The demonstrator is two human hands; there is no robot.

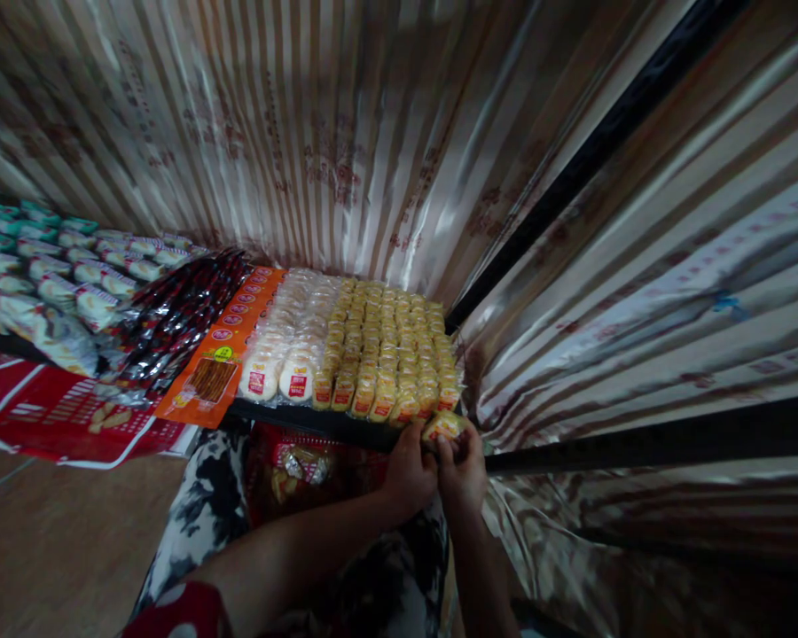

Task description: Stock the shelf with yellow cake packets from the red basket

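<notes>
The shelf (pixel 346 424) was packed full with yellow snack packs (pixel 386 354) and white cakes (pixel 285 346), leaving no gap between them. The striped curtain (pixel 605 292) closed the right side; only the front edge stayed open for the hands.

A small yellow snack packet (pixel 444 426) (clear wrapper, tilted) sits at the shelf's front right corner.

packet labels (pixel 297 384) perhaps too small

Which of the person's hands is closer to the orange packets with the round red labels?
Left. The left hand is at the shelf's front edge, right of and below the orange packets; the right hand is farther right, beside it, both gripping a yellow snack packet.
</notes>
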